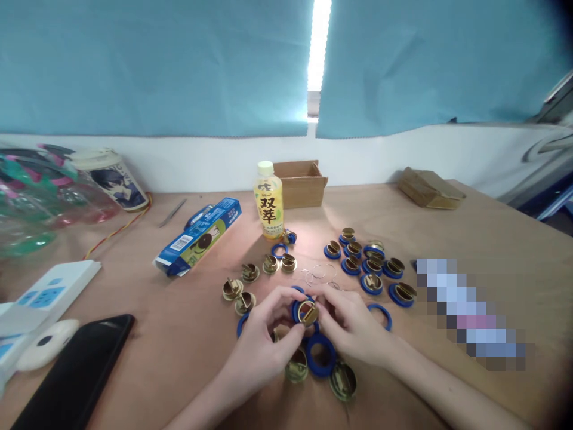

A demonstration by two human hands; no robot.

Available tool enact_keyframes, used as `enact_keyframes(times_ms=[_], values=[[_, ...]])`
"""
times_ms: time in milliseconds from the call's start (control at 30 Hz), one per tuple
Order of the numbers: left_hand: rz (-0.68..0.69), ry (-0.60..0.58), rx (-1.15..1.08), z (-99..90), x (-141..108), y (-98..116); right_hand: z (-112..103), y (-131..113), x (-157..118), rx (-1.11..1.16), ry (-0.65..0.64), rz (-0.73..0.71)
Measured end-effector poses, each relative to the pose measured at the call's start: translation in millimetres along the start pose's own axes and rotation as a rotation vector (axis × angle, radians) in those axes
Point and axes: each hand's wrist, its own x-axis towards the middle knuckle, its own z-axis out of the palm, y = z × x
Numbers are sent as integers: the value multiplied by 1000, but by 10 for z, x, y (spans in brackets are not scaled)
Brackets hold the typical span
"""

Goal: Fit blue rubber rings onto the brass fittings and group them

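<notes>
Between my two hands, at the lower centre, is a brass fitting with a blue ring. My left hand pinches it from the left, and the fingers of my right hand close on its right side. Just below lie a loose blue ring and brass fittings without blue rings. Several bare brass fittings sit beyond my left hand. To the upper right is a group of brass fittings with blue rings. Thin metal rings lie just past my fingertips.
A yellow drink bottle stands before an open cardboard box. A blue snack box lies left of it. A black phone is at the lower left, plastic bottles behind. A brown package rests at the back right.
</notes>
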Motion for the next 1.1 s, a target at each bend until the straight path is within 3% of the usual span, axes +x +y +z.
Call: enact_keyframes(times_ms=[1100], values=[[0, 12, 40, -1, -9, -16, -4, 25, -9, -56, -23, -32]])
